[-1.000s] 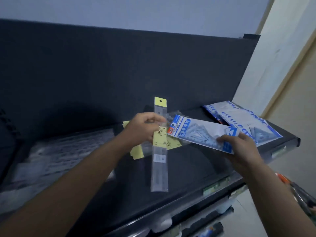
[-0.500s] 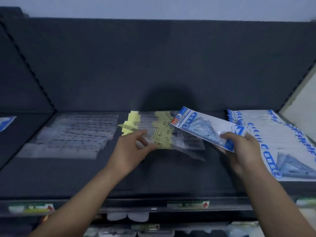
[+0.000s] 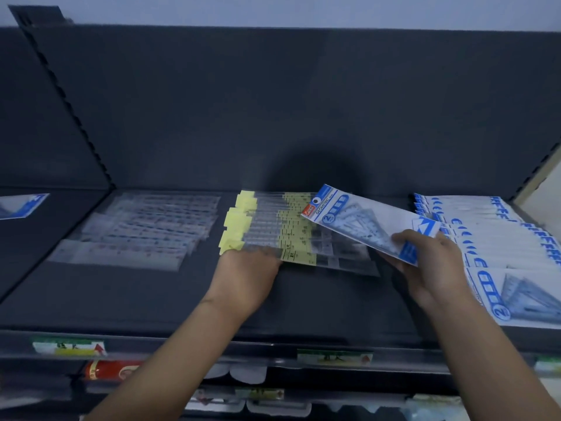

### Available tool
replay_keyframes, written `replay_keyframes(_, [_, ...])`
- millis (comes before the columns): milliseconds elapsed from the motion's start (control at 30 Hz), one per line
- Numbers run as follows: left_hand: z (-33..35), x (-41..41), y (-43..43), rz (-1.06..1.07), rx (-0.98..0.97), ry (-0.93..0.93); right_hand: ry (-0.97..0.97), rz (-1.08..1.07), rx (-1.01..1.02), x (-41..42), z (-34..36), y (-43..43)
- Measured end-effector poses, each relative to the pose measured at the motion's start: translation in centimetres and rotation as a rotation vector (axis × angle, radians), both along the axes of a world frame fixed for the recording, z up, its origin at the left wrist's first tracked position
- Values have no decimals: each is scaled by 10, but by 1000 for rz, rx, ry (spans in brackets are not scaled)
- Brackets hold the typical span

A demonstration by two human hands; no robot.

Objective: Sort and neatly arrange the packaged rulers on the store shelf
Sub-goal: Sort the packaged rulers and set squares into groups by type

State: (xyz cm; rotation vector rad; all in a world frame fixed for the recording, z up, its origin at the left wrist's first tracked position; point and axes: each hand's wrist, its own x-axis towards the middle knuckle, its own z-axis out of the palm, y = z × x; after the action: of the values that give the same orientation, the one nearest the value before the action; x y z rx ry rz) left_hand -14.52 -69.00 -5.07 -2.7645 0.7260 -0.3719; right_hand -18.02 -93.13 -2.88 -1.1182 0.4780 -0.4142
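Sorting: my left hand point(image 3: 246, 276) touches the yellow-tagged rulers point(image 3: 291, 238), grip unclear; my right hand point(image 3: 432, 262) pinches a blue geometry pack point(image 3: 358, 217), next onto the blue pile point(image 3: 501, 238) right of them

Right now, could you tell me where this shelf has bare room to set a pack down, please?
Bare: the front strip of the shelf before the clear rulers, and a narrow gap between them and the yellow rulers. Crowded: centre-right, where the left hand touches the yellow rulers, the right hand holds a pack, and blue packs fill the right.
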Motion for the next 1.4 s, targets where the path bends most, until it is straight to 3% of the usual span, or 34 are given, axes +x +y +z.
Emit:
replay_keyframes(100, [-3, -1, -2, -14, 7, 21, -30, -3, -7, -6, 5, 0])
replay_keyframes(167, [3, -1, -2, -84, -29, -66, -42, 16, -16, -14, 6, -2])
replay_keyframes(233, [7, 6, -8, -170, -187, -124, -22, 34, -59, -25, 6, -8])
replay_keyframes(333, [13, 6, -37, -204, -416, -64, 41, 56, -152, -45, 9, -33])
replay_keyframes(433, [24, 0, -88, -337, -883, 174, 58, 80, -219, -66, 17, -75])
replay_keyframes(500, [29, -3, -130, -384, -989, 385, 58, 114, -249, -77, 19, -109])
replay_keyframes(633, [28, -11, -213, -386, -993, 778, 23, 194, -326, -93, 12, -176])
replay_keyframes(767, [17, -17, -262, -359, -707, 597, 81, 337, -463, -106, 3, -238])
replay_keyframes(867, [6, -23, -281, -347, -576, 539, 135, 434, -905, -108, 0, -262])
replay_keyframes(967, [1, -32, -283, -279, -714, 529, 80, 459, -1138, -104, -3, -267])
replay_keyframes(1133, [11, -33, -245, -268, -945, 461, -97, 266, -1306, -79, 2, -247])
replay_keyframes(1400, [22, -10, -111, 107, -773, 404, -261, 629, -1368, -29, -5, -123])
